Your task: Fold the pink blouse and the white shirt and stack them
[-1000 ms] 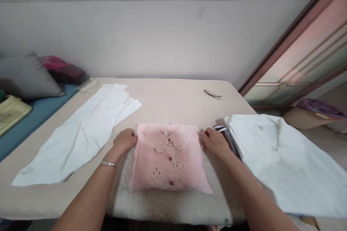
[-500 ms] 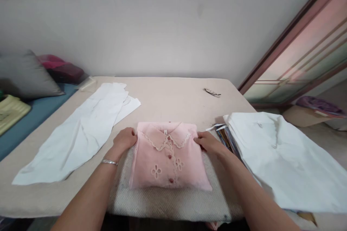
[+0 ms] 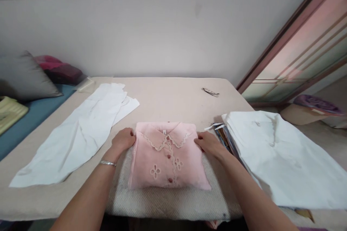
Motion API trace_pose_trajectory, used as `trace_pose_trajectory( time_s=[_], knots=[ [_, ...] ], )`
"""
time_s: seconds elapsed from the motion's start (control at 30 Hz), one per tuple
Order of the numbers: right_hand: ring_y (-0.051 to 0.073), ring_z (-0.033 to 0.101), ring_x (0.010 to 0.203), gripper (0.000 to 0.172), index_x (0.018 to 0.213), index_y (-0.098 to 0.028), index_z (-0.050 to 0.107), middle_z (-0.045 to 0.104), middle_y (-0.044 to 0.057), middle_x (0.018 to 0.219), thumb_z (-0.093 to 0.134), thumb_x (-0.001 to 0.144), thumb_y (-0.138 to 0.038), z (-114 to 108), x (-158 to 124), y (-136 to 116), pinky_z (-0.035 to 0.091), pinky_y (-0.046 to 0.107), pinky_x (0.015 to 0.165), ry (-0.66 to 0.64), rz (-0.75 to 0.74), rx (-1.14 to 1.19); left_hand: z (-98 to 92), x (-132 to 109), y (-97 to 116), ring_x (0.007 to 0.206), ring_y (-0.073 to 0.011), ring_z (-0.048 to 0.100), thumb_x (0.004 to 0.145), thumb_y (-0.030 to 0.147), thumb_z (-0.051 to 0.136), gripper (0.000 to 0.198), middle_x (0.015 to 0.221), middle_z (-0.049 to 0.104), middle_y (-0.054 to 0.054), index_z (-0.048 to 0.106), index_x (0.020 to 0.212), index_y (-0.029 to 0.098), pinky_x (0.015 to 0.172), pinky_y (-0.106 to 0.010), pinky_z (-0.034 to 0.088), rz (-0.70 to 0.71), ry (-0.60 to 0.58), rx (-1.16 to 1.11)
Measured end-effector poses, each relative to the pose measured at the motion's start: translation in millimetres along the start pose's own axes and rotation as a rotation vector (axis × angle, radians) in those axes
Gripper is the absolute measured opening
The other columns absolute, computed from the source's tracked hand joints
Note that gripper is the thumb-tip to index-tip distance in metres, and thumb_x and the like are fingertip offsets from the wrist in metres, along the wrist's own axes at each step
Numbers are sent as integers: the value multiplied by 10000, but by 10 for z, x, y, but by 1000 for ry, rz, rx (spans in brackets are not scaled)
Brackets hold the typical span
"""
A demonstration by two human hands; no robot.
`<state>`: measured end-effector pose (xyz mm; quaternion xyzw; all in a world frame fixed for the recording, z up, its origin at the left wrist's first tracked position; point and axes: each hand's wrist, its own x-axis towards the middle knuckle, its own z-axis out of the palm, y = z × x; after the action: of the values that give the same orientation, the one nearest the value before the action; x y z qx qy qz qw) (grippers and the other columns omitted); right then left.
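A pink blouse (image 3: 169, 155), folded into a neat block, lies near the front edge of the cloth-covered table (image 3: 173, 103). Its scalloped collar faces away from me, and red buttons run down the middle between cut-out flowers. My left hand (image 3: 123, 140) pinches the blouse's upper left edge, its fingers curled under and partly hidden. At the upper right edge, my right hand (image 3: 207, 141) grips the fabric between thumb and fingers. A silver bracelet (image 3: 108, 163) circles my left wrist.
White cloth pieces (image 3: 78, 133) lie to the left. On the right, a large white cloth (image 3: 287, 162) covers folded fabrics. Eyeglasses (image 3: 210, 92) rest near the back right corner. A grey cushion (image 3: 27, 79) sits on a blue seat beyond the left edge. A wall (image 3: 151, 36) stands behind.
Both hands keep their hold on the blouse, which stays in almost the same place. The view has shifted slightly.
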<state>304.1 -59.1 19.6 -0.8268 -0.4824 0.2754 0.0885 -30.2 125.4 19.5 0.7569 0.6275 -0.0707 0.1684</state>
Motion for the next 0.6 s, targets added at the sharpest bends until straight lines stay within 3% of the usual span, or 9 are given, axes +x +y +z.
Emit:
trace_pose_trajectory(
  time_s=[0.1, 0.3, 0.43, 0.53, 0.6],
  knots=[
    [160, 609, 635, 200, 706, -177, 679, 658, 32, 616, 556, 843, -255, 5, 22, 18, 347, 252, 597, -12, 27, -12, -17, -1, 10, 898, -304, 690, 732, 276, 597, 129, 982, 745, -124, 666, 830, 227, 663, -320, 458, 0, 8, -6],
    [223, 649, 745, 406, 728, -197, 651, 713, 101, 797, 502, 912, -527, 16, -23, 116, 380, 306, 654, 142, 66, -133, -96, -39, -81, 724, -234, 673, 679, 170, 598, 67, 756, 726, -112, 662, 662, 181, 620, -286, 434, 13, -60, -142],
    [261, 676, 794, 395, 752, -212, 638, 709, 106, 781, 537, 871, -575, 103, -19, 128, 401, 319, 657, 76, 93, -162, -148, -186, -78, 603, -182, 632, 815, 289, 549, 273, 624, 687, -85, 653, 597, 163, 584, -268, 418, 36, -93, -277],
    [257, 683, 796, 335, 782, -213, 628, 717, 108, 815, 561, 853, -533, 158, -1, 115, 409, 315, 643, 22, 81, -148, -188, -293, -46, 672, -210, 641, 830, 397, 562, 343, 686, 704, -111, 658, 604, 158, 615, -290, 426, 39, -28, -301],
    [253, 681, 783, 327, 783, -214, 620, 721, 110, 829, 552, 853, -526, 178, 8, 111, 410, 315, 631, 6, 51, -137, -207, -337, -47, 800, -249, 654, 828, 362, 554, 286, 835, 729, -147, 684, 683, 154, 674, -318, 439, 12, 60, -292]
  ],
)
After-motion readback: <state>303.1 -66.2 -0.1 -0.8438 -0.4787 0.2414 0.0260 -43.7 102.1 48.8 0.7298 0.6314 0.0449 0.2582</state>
